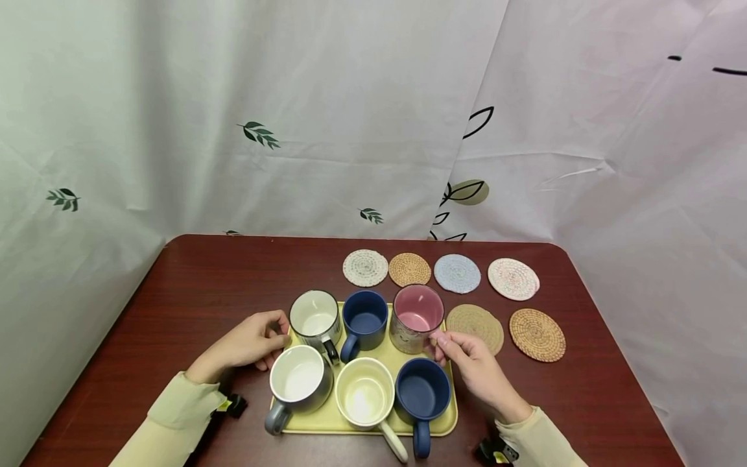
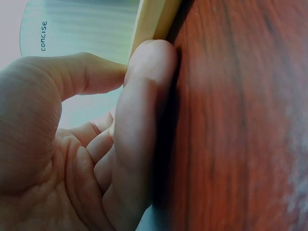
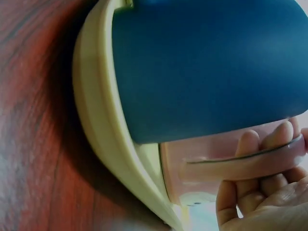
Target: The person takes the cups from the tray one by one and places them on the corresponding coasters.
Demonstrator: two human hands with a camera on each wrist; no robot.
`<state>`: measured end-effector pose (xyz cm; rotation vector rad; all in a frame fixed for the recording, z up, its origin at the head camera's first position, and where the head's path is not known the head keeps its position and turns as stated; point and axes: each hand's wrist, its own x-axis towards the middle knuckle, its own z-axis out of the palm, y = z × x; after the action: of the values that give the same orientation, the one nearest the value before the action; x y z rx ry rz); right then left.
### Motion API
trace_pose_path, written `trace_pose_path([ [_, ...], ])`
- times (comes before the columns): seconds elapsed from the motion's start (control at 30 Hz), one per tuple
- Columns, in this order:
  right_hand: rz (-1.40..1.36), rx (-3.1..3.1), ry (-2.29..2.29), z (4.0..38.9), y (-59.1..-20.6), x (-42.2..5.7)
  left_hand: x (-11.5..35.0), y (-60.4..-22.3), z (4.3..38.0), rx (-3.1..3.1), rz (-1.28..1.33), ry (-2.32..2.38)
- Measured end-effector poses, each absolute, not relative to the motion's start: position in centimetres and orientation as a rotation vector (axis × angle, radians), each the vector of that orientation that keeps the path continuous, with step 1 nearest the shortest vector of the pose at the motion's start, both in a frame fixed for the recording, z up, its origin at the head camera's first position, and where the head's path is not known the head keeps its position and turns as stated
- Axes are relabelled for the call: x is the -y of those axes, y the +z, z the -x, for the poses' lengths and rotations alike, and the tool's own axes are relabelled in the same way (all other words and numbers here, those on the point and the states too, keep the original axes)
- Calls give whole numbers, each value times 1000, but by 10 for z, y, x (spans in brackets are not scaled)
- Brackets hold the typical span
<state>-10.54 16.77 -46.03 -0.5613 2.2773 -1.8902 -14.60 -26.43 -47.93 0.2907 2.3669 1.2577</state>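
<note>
Pink mug point(image 1: 415, 319) in right hand point(image 1: 478, 371); left hand point(image 1: 249, 340) seemingly pinches tray point(image 1: 445, 422).

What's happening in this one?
A person is handling mugs on a yellow tray. Their right hand holds the pink mug by its handle, at the tray's far right corner. Their left hand pinches the tray's left edge. Five other mugs stand on the tray in two rows with the pink one. Six round coasters lie on the table, beyond and to the right of the tray.
</note>
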Motion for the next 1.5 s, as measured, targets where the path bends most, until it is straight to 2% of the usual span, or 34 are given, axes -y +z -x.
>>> trace_pose_path([
  [0.37,360,-2196,-1933,101,-454,-164,263,-477,147,-2356,-298,1271],
  [0.73,476,-2252,-1872,104,-449,-168,262,-477,148,-2362,-302,1265],
  [1.07,337,-2197,-1911,102,-447,-164,264,-478,147,-2333,-293,1315],
  [1.5,354,-2227,-2031,100,-453,-163,265,-481,146,-2367,-314,1257],
])
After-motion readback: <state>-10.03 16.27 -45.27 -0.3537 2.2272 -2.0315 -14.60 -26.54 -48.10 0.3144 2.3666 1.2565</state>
